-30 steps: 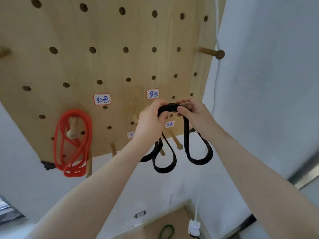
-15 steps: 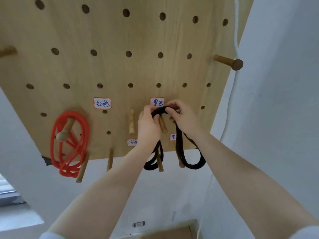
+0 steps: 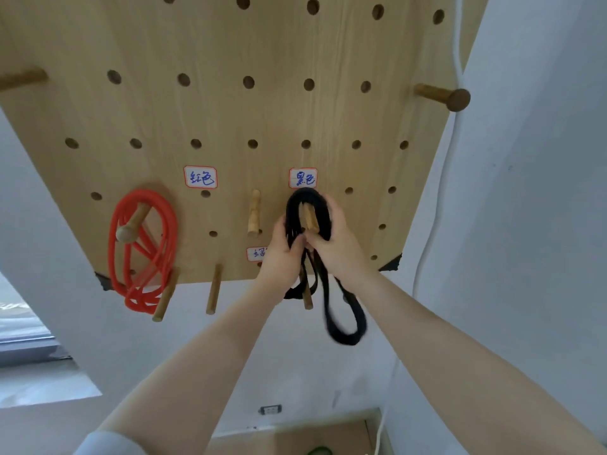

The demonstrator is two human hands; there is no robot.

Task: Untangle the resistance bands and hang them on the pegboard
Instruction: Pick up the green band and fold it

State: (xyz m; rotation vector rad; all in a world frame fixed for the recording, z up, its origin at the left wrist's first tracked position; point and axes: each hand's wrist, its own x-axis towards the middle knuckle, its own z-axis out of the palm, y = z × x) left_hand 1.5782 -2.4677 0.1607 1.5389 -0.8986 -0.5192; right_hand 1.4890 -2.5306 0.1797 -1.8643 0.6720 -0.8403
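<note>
So the black band (image 3: pixel 307 205) is looped over the peg (image 3: pixel 309 219) right under the black label (image 3: pixel 303 178), just left of the pegboard's (image 3: pixel 262 110) lower right corner. Both hands are bunched together just below the peg: left hand (image 3: pixel 281 254) is wrapped round the strands at about 7 o'clock from the peg, right hand (image 3: pixel 331 239) pinching them at about 5 o'clock. The rest of the band dangles below the board's edge, with one long loop hanging toward 5 o'clock.

What I'd worry about:

- That peg looks short and has no knob that I can see. If the coils sit near its tip, letting go could let them slide right off.
- Can't tell if every coil actually went over the peg. Any that missed would just drop when the fingers let go.
- A lower peg (image 3: pixel 307 298) sits right among the hanging strands, so a loop could snag there and hang crooked.
- It's several wraps stacked up, so they might twist over each other again.

Red band (image 3: pixel 144 254) at 9 o'clock is already up on its knobbed peg (image 3: pixel 130 226), well clear.
</note>
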